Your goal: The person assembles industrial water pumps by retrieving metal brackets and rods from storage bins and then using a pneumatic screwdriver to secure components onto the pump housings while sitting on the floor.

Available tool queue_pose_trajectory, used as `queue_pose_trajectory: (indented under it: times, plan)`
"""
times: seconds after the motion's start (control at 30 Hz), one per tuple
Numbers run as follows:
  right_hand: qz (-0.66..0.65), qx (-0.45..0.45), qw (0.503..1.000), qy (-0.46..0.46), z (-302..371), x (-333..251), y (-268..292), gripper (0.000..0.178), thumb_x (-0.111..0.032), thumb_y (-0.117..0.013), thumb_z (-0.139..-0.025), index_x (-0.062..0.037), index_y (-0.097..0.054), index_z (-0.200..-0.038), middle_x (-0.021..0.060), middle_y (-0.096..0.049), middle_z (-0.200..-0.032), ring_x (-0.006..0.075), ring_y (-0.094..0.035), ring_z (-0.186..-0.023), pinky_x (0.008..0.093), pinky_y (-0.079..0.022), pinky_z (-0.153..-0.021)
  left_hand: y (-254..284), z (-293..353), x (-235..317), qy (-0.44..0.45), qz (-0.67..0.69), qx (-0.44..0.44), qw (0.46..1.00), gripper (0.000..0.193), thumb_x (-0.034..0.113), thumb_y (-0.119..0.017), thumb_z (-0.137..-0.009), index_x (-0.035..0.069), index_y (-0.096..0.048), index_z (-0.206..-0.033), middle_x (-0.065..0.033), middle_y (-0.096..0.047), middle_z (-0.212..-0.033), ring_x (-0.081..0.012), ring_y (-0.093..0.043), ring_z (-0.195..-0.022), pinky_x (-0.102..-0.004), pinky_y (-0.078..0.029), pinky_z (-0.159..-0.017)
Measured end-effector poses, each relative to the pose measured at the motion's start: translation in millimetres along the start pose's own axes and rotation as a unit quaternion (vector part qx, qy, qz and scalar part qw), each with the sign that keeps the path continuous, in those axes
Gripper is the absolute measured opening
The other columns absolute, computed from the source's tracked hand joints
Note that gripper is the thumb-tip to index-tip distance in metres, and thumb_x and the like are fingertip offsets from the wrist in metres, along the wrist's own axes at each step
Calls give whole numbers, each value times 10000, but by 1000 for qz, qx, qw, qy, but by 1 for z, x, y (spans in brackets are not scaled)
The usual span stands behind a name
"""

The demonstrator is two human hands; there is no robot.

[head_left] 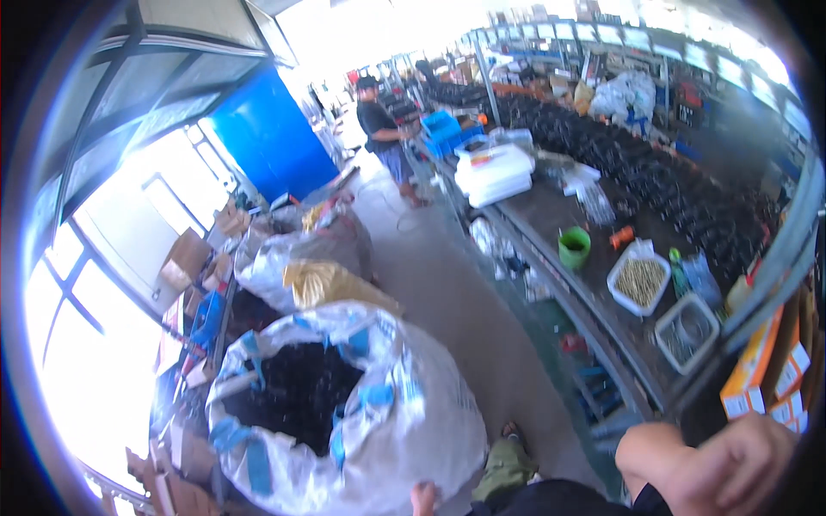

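Person stood on the floor (pixel 430 275) beside a bulging white woven sack (pixel 430 404) at 7 o'clock. Its mouth gaped, rim folded outward, dark contents (pixel 297 391) inside.

Left grip (pixel 423 497) at 6 o'clock, by the sack's near wall; only fingers showed, so I could not tell whether they touched it or had hold of anything. Right grip (pixel 742 469) at 4 o'clock, raised, fingers curled in, blurred; anything inside was hidden from me.

My judgement: slack cloth made a poor hold; a full handful of the folded rim, feet planted close, would have been steadier. The right elbow wanted care near the orange cartons (pixel 753 370).

Dark, cluttered tabletop (pixel 551 211) ran from 1 to 4 o'clock: white stack (pixel 495 176), green cup (pixel 575 248), white tub (pixel 613 279) of small brassy pieces, long row of black parts (pixel 637 155) along the far side.

Room: bright, crowded. Blue panel (pixel 275 129) at 10 o'clock; co-worker (pixel 379 120) near 12, beside the tabletop.
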State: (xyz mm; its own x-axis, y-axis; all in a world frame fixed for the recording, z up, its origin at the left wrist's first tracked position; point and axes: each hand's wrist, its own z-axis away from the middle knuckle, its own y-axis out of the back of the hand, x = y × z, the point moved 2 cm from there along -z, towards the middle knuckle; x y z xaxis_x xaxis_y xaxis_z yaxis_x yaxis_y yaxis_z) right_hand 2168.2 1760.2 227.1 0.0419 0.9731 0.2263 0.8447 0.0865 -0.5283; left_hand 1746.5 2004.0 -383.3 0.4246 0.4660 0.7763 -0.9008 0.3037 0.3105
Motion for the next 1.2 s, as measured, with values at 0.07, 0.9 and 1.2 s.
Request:
queue_pose_trajectory:
  times: [0.07, 0.9, 1.2]
  plan:
    - [74, -11, 997, -29, 13, 60, 64, 158, -177, -619, -815, -103, -496, -748, -10, -465, -688, 109, -432, -520, 268, -353, -496, -38, -44, 55, 93, 32, -13, 995, 244, 126, -574, -911, -31, -598, -1096, -158, -706, -853, -247, -683, -650, -381, -566, -556]
    - [514, -416, 386, -643, 249, 927, 726, 296, -365, -645, -894, -94, -701, -996, 100, -697, -879, 305, -687, -822, 427, -554, -719, -235, -835, 822, -220, -411, -22, 884, 459, 413, -556, -939, -27, -630, -1045, -307, -656, -1011, -455, -645, -932, -538, -508, -796]
    - [495, -502, 372, -603, 273, 1266, 878, 359, -420, -597, -913, -103, -659, -1068, 101, -688, -965, 321, -681, -896, 459, -554, -741, -193, -1034, 640, 219, -42, -90, 971, 539, 478, -619, -889, 61, -555, -1224, -184, -686, -983, -301, -696, -807, -471, -561, -731]
